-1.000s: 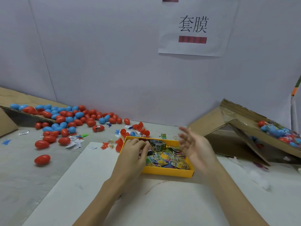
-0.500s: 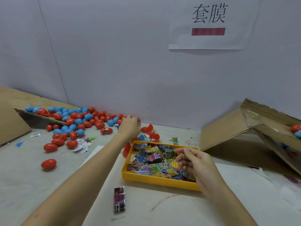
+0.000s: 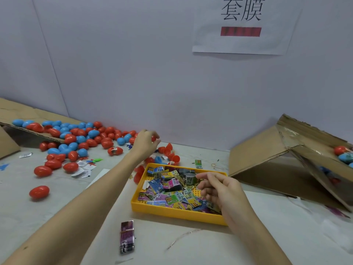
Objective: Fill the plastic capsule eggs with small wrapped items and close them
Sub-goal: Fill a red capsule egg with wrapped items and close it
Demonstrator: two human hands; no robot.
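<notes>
Red and blue capsule eggs lie piled at the back left, spilling off a cardboard flap. My left hand reaches to the pile's right end, fingers curled over a red egg that is mostly hidden. Open egg halves lie just behind the yellow tray, which is full of small colourful wrapped packets. My right hand hovers over the tray's right side. Its thumb and curled fingers pinch a packet at the fingertips.
A banded bundle of purple packets lies on the white sheet in front of the tray. A tipped cardboard box at the right holds more eggs. Loose red eggs and paper scraps lie scattered at the left.
My left hand left the tray, set the purple bundle down in front and reached back to the egg pile. My right hand dropped into the tray and curled over the packets.
</notes>
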